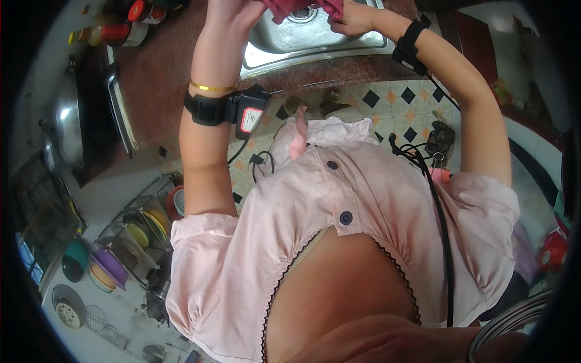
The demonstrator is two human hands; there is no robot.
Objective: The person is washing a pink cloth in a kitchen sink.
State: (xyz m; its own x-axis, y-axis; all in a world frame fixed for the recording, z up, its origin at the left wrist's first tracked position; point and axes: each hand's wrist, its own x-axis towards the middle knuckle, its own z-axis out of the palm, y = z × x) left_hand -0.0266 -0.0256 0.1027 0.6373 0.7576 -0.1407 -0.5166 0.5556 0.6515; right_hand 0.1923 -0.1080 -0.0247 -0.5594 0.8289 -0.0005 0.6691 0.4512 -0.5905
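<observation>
A dark red cloth (302, 8) is stretched between my two hands above the stainless steel sink (290, 40). The upper picture edge cuts off part of the cloth and of both hands. My left hand (240, 10) grips the cloth's left end, though its fingertips are hidden. On the other side, my right hand (353, 19) is closed around the right end, with curled fingers over the basin. Behind the cloth the sink's drain (302, 14) shows in part.
The dark red countertop (159, 68) surrounds the sink. Bottles and a red-lidded jar (144, 12) stand at the upper left, above a wok (70, 131). A dish rack (140, 227) is at the left. Black cables (415, 154) hang by my right side.
</observation>
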